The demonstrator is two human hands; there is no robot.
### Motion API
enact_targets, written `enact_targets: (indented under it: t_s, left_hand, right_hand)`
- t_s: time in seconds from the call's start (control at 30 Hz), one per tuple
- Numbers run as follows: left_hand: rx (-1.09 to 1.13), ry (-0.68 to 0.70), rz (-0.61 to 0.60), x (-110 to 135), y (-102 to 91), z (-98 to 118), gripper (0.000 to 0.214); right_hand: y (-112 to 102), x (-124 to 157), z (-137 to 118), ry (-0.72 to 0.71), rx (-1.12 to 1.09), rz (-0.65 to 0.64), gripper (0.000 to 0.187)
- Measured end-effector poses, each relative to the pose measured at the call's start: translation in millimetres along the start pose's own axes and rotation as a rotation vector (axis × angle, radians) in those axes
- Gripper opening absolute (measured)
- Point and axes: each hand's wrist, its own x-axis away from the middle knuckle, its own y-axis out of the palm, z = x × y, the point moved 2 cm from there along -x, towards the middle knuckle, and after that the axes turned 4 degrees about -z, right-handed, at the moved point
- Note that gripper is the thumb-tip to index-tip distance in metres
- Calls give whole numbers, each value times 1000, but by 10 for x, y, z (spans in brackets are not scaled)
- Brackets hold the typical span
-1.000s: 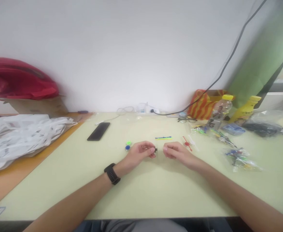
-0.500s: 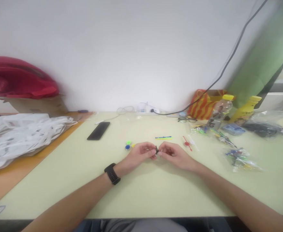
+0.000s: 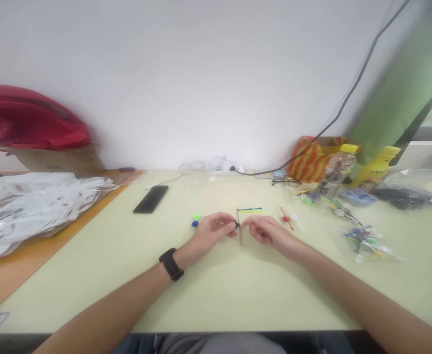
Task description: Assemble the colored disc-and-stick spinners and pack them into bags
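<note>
In my left hand (image 3: pixel 216 231), thumb and fingers pinch a small black part (image 3: pixel 237 225). A thin, blurred strip (image 3: pixel 241 238) stands roughly upright at that part, its edges smeared by motion. My right hand (image 3: pixel 267 233) has its index finger stretched toward the strip and the other fingers curled; it appears to hold nothing. Whether the fingertip touches the strip I cannot tell. Just beyond the hands lie a blue and yellow-green pointed stick (image 3: pixel 250 210) and, to the right, a red arrow-shaped piece (image 3: pixel 285 219). A blue disc (image 3: pixel 195 224) and a green disc (image 3: pixel 197 217) lie left of my left hand.
A black phone (image 3: pixel 151 199) lies at the left. Clear bags of small coloured parts (image 3: pixel 369 243), a clear bottle (image 3: pixel 337 169) and a yellow bottle (image 3: pixel 376 167) are at the right. Glasses (image 3: pixel 286 183) lie near the wall. White bags (image 3: pixel 35 206) are piled far left.
My right hand has let go of the black part and moved slightly right, its index finger now stretched out. A thin blurred strip now shows at the part in my left hand.
</note>
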Motion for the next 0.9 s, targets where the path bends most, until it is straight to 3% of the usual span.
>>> enact_targets:
  t_s: [0.1, 0.37, 0.9]
  left_hand:
    - [-4, 1, 7, -9, -5, -15, 29]
    - [11, -24, 6, -6, 21, 16, 31]
    - [23, -35, -36, 6, 69, 39, 33]
  right_hand:
    - [-32, 3, -13, 38, 13, -156, 68]
    - [10, -19, -56, -17, 161, 55, 46]
    - [20, -38, -14, -94, 377, 69, 41]
